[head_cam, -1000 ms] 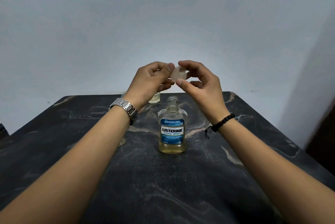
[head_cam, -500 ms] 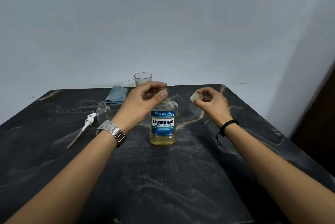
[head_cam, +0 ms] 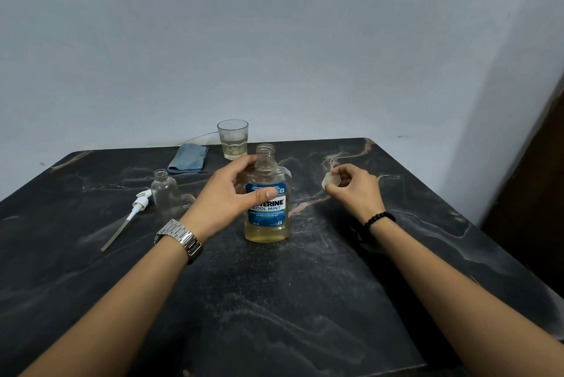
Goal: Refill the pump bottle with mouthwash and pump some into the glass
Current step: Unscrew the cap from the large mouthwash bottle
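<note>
the left hand [head_cam: 227, 196] is wrapping its grip around the open mouthwash bottle [head_cam: 268, 208] standing mid-worktop [head_cam: 305, 300] — the right hand [head_cam: 354, 190] is pinching the cap [head_cam: 330, 180] just beside it, the empty pump bottle [head_cam: 164, 193] sitting left.

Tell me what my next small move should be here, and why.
Probably set the cap in your right hand down on the table. The mouthwash bottle is already open under your left hand, and the small pump bottle stands uncapped, so pouring comes next.
</note>
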